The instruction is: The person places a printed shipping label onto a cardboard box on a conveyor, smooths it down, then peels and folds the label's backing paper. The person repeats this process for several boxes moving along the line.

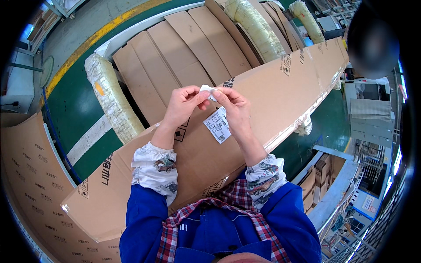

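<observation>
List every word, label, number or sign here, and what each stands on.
Wording isn't copied here, only located.
Long brown carton: black lettering and symbols.
White label on it: small print and a square code, too small to read.
White piece between left hand and right hand: dark marks, unreadable.
Brown cardboard, far left: repeated dark print.

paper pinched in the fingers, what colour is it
The paper is white with some dark marks; the head view shows it best.
</observation>
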`<state>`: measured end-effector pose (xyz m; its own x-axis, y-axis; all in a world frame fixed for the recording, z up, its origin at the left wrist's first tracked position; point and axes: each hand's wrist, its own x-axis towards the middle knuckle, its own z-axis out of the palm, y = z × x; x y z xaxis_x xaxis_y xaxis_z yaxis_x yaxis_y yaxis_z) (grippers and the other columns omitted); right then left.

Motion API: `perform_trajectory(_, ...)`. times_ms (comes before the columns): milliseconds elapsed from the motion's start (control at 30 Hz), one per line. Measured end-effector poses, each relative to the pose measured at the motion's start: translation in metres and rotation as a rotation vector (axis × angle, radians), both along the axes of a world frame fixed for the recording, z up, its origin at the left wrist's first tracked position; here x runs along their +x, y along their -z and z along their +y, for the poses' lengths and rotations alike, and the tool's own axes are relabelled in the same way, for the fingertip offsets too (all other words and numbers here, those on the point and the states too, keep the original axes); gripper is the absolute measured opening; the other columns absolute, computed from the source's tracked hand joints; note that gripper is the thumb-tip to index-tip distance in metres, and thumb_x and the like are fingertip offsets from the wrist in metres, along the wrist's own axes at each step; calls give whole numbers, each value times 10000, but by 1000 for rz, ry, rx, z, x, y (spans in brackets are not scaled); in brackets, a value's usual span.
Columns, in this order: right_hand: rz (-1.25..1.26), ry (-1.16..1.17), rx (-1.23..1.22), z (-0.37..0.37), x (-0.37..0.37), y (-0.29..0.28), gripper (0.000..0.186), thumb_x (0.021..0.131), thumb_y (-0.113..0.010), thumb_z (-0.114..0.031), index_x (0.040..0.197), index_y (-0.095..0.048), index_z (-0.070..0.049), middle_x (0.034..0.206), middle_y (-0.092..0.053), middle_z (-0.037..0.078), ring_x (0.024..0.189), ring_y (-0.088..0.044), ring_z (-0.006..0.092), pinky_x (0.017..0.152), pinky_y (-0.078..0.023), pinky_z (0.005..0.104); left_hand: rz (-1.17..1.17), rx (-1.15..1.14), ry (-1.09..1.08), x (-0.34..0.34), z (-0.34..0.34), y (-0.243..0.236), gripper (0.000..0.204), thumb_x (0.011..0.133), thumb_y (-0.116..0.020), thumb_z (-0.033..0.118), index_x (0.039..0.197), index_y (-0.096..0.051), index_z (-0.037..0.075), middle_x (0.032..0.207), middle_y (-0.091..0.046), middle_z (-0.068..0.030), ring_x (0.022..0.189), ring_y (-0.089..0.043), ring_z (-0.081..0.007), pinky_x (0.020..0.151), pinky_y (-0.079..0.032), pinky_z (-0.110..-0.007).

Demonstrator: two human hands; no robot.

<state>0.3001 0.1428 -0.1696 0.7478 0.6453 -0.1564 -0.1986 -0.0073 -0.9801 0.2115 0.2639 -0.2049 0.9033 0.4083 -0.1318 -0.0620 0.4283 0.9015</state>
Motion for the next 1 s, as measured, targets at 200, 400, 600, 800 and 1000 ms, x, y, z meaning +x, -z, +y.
perform_trajectory(200,45,-11,32,0,0,3,126,835,-587,-82,915,-615,11,837,-622,31,762,-565,82,699,-451,221,104,98,-15,2,0,-6,161,843,-582,133,819,-626,-20,653,-585,-18,567,-521,-59,515,-414,-188)
perform_trajectory(400,139,-102,126,0,5,13,123,855,-543,-81,933,-577,8,811,-617,52,716,-587,96,656,-477,232,171,426,-77,7,-7,-15,235,822,-599,159,629,-588,25,536,-511,34,489,-408,-28,432,-292,-191)
perform_trajectory(600,-120,-26,-69,-10,8,-3,112,838,-574,-82,825,-625,17,783,-610,49,681,-560,79,615,-458,222,95,255,-28,9,-14,-2,184,859,-561,139,758,-605,-8,610,-567,-17,518,-507,-68,487,-390,-184)
perform_trajectory(800,-197,6,3,-7,1,0,113,817,-612,-106,810,-635,4,742,-576,28,648,-534,65,583,-443,213,24,141,26,4,-9,1,189,871,-543,143,798,-615,-17,664,-593,-32,569,-535,-88,548,-427,-201)
perform_trajectory(1000,6,-19,54,-5,-2,-4,121,824,-609,-116,772,-620,-7,735,-570,22,619,-529,63,532,-443,210,9,169,76,4,-12,-3,183,877,-532,121,823,-615,-33,705,-606,-38,610,-548,-91,584,-441,-207)
